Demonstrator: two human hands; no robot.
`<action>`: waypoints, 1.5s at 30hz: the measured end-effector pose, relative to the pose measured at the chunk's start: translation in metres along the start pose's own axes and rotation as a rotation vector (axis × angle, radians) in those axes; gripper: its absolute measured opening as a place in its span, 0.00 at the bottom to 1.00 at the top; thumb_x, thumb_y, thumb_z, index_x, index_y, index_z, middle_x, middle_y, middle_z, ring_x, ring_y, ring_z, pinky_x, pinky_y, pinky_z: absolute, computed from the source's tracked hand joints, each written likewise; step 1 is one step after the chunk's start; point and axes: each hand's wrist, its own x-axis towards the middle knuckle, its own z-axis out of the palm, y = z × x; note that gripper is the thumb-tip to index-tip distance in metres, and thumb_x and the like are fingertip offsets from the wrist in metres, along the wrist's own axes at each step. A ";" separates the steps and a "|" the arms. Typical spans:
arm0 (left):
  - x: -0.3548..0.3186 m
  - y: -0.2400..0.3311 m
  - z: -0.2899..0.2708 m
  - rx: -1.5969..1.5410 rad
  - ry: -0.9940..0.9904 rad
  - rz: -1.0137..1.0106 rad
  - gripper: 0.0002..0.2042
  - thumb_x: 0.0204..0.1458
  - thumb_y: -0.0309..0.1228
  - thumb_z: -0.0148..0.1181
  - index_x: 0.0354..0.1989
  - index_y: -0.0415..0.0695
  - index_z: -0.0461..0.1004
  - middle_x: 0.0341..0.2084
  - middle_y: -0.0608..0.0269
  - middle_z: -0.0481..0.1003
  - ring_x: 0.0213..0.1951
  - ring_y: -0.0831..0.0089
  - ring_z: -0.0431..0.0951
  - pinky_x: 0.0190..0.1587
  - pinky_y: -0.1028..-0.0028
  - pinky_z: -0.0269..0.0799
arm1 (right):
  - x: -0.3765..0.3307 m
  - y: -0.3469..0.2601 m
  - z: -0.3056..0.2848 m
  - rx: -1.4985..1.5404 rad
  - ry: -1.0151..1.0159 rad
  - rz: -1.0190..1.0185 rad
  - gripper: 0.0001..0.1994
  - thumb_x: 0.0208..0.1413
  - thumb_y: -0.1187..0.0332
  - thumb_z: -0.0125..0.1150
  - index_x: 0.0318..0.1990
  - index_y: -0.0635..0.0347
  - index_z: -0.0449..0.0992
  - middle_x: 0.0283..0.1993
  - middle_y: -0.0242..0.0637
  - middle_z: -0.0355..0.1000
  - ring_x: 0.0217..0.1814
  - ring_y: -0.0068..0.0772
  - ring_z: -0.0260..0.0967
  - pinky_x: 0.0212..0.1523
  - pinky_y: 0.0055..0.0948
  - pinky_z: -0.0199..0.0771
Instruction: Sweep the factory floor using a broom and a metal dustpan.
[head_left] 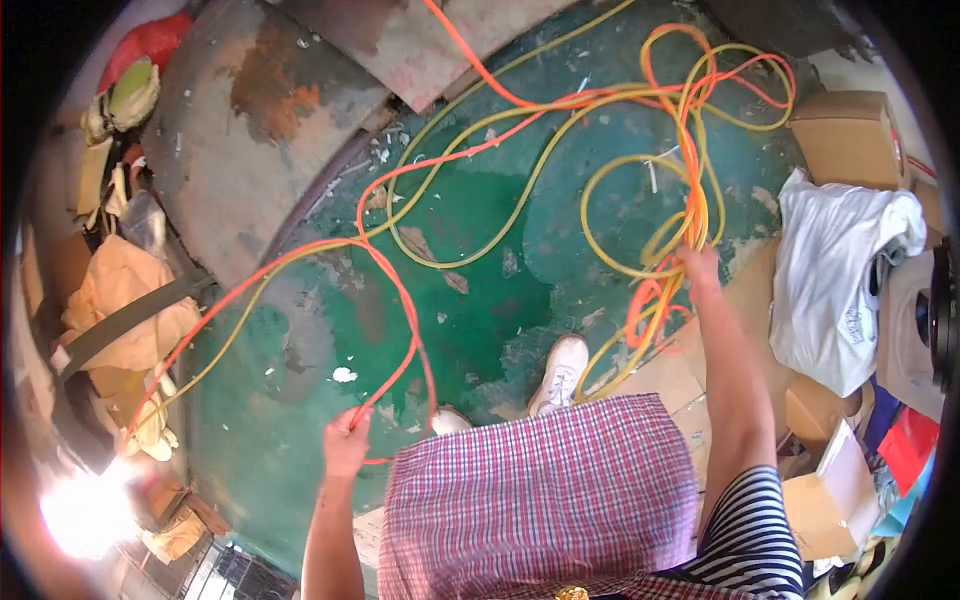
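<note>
My left hand is closed around a stretch of thin orange hose, low at the left of my checked apron. From there the hose runs up to a crossing with a yellow hose. Farther to the right, my right hand is wrapped round a bundle of orange and yellow hose. Loose loops spread above this hand, and more coils hang or lie just below it. Both colours also trail off together toward the lower left. Whether they are hoses or cables is hard to tell.
Worn green floor lies beneath, with flat metal sheets at the upper left. Cardboard boxes and a silver-grey bag line the right side. Gloves and cloth are heaped at the left. My white shoe stands near the coils.
</note>
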 end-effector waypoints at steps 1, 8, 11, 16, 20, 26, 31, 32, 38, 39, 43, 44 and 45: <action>-0.010 0.032 -0.005 -0.232 0.009 -0.023 0.07 0.50 0.30 0.53 0.36 0.45 0.75 0.14 0.71 0.66 0.16 0.82 0.66 0.21 0.78 0.66 | -0.018 -0.008 -0.004 0.147 -0.019 -0.012 0.11 0.37 0.75 0.50 0.33 0.62 0.66 0.23 0.35 0.65 0.25 0.30 0.65 0.30 0.31 0.69; -0.163 0.224 -0.015 -1.360 -0.266 -0.107 0.08 0.51 0.25 0.49 0.38 0.40 0.70 0.18 0.66 0.67 0.21 0.74 0.71 0.28 0.66 0.75 | -0.251 -0.173 -0.095 0.518 -0.296 -0.052 0.14 0.33 0.77 0.50 0.35 0.65 0.65 0.22 0.37 0.65 0.21 0.29 0.64 0.25 0.27 0.69; -0.196 0.268 -0.015 -1.397 -0.304 -0.234 0.10 0.52 0.28 0.49 0.43 0.43 0.65 0.20 0.60 0.70 0.23 0.69 0.72 0.29 0.65 0.75 | -0.321 -0.218 -0.134 0.540 -0.395 -0.034 0.18 0.32 0.78 0.51 0.38 0.66 0.66 0.22 0.35 0.66 0.21 0.28 0.65 0.25 0.26 0.70; -0.256 0.277 -0.038 -1.251 -0.403 -0.203 0.11 0.53 0.32 0.48 0.44 0.46 0.63 0.32 0.59 0.71 0.28 0.66 0.75 0.28 0.69 0.73 | -0.403 -0.258 -0.168 0.148 -0.769 -0.162 0.19 0.37 0.79 0.55 0.43 0.63 0.67 0.31 0.30 0.68 0.31 0.18 0.65 0.31 0.20 0.68; -0.311 0.263 -0.075 -1.474 -0.589 -0.174 0.13 0.53 0.36 0.47 0.46 0.49 0.62 0.37 0.62 0.70 0.29 0.68 0.75 0.28 0.69 0.75 | -0.483 -0.335 -0.141 -0.021 -1.120 -0.157 0.25 0.41 0.80 0.53 0.52 0.64 0.62 0.41 0.31 0.67 0.42 0.20 0.63 0.40 0.21 0.66; -0.337 0.283 -0.213 -1.740 -0.394 0.332 0.22 0.51 0.47 0.50 0.47 0.44 0.62 0.32 0.62 0.73 0.30 0.71 0.77 0.31 0.74 0.75 | -0.557 -0.443 -0.065 -0.166 -1.265 -0.933 0.18 0.46 0.70 0.59 0.45 0.62 0.65 0.34 0.33 0.69 0.37 0.18 0.64 0.33 0.22 0.69; -0.323 0.331 -0.363 -1.632 -0.168 0.740 0.20 0.52 0.43 0.49 0.51 0.49 0.59 0.40 0.67 0.69 0.38 0.76 0.73 0.35 0.77 0.72 | -0.597 -0.574 -0.019 -0.183 -1.228 -1.147 0.20 0.38 0.79 0.51 0.44 0.63 0.67 0.32 0.26 0.66 0.35 0.17 0.63 0.36 0.19 0.67; -0.328 0.353 -0.390 -1.697 -0.056 0.781 0.18 0.52 0.40 0.49 0.49 0.47 0.61 0.39 0.66 0.69 0.38 0.77 0.72 0.37 0.76 0.71 | -0.605 -0.599 -0.014 -0.187 -1.180 -1.223 0.20 0.38 0.78 0.51 0.44 0.63 0.67 0.31 0.26 0.66 0.35 0.17 0.63 0.35 0.18 0.66; -0.236 0.432 -0.503 -1.428 0.074 1.117 0.06 0.48 0.33 0.51 0.30 0.45 0.69 0.24 0.69 0.71 0.25 0.79 0.71 0.25 0.81 0.66 | -0.539 -0.710 0.053 -0.122 -1.059 -1.628 0.15 0.40 0.80 0.49 0.40 0.66 0.69 0.28 0.25 0.64 0.31 0.14 0.59 0.33 0.16 0.62; -0.210 0.442 -0.519 -1.390 0.082 1.227 0.05 0.48 0.33 0.51 0.28 0.46 0.69 0.23 0.69 0.71 0.24 0.79 0.70 0.24 0.81 0.65 | -0.523 -0.726 0.066 -0.163 -0.977 -1.747 0.17 0.37 0.80 0.48 0.40 0.65 0.69 0.29 0.31 0.66 0.31 0.22 0.63 0.34 0.19 0.64; -0.124 0.468 -0.580 -1.051 0.412 0.661 0.16 0.51 0.45 0.48 0.37 0.44 0.70 0.32 0.65 0.73 0.34 0.73 0.73 0.36 0.72 0.68 | -0.425 -0.789 0.169 -0.053 -0.485 -2.211 0.22 0.34 0.76 0.57 0.43 0.58 0.70 0.37 0.43 0.69 0.43 0.45 0.63 0.43 0.36 0.64; -0.091 0.459 -0.581 -0.778 0.459 0.493 0.17 0.50 0.45 0.49 0.38 0.43 0.71 0.31 0.66 0.73 0.33 0.74 0.72 0.35 0.74 0.67 | -0.388 -0.810 0.195 -0.244 -0.315 -2.336 0.25 0.35 0.68 0.62 0.47 0.53 0.67 0.44 0.38 0.67 0.49 0.41 0.61 0.49 0.37 0.61; -0.063 0.429 -0.575 -0.502 0.504 0.301 0.18 0.49 0.46 0.50 0.39 0.43 0.71 0.29 0.67 0.72 0.31 0.76 0.71 0.34 0.76 0.66 | -0.366 -0.811 0.218 -0.379 -0.166 -2.258 0.28 0.35 0.61 0.63 0.50 0.50 0.64 0.50 0.34 0.63 0.55 0.39 0.56 0.52 0.38 0.58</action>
